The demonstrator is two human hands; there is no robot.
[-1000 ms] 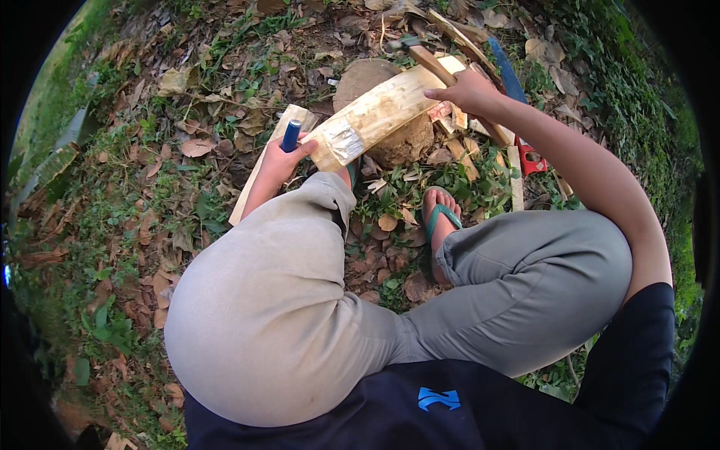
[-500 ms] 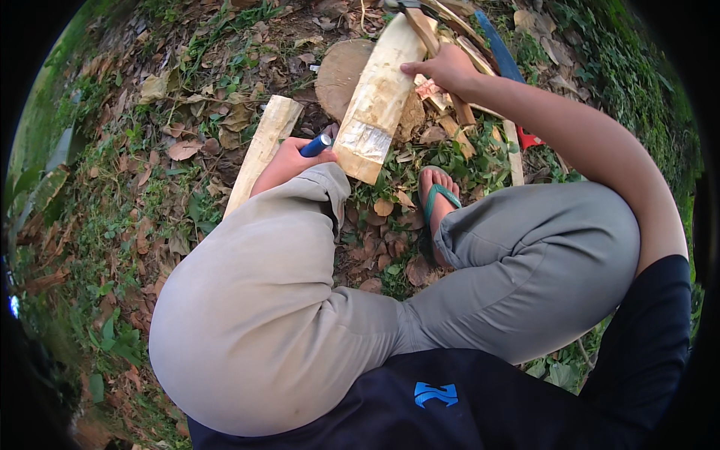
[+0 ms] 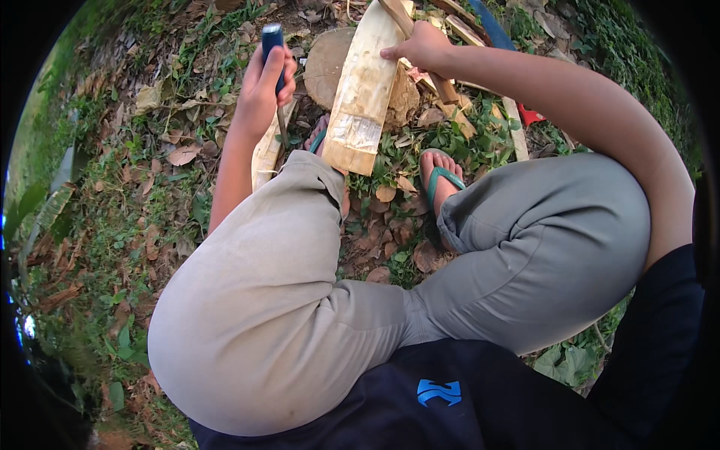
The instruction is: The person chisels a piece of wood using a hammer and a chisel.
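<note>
Ground (image 3: 157, 202) of brown leaf litter and low green plants on all sides. Gray trousers (image 3: 240, 322), knees bent and spread wide, filling much of the lower half; dark navy shirt (image 3: 345, 397) below. Long pale board (image 3: 364, 82) standing at a slant between the knees and the top edge, lower end just beside the left knee, upper end at the frame's top, a whitish rough patch near the low end. Round log (image 3: 322, 64) behind and left of the board, sawn face up; firm contact between the two, cannot tell. Saw (image 3: 491, 24) at upper right, blade blue, handle red, partly behind the right forearm. Second plank (image 3: 264, 161) on the ground beside the left forearm. Right hand (image 3: 421, 49) closed around a wooden hammer handle (image 3: 444, 88), thumb over the board's face. Left hand (image 3: 266, 84) raised left of the log, fingers wrapped round a blue-handled chisel (image 3: 272, 39), capped end up, metal shaft down, clear of the board. Green flip-flop (image 3: 444, 178) on the right foot. Smallest: wood scrap (image 3: 459, 120) right of the board.
</note>
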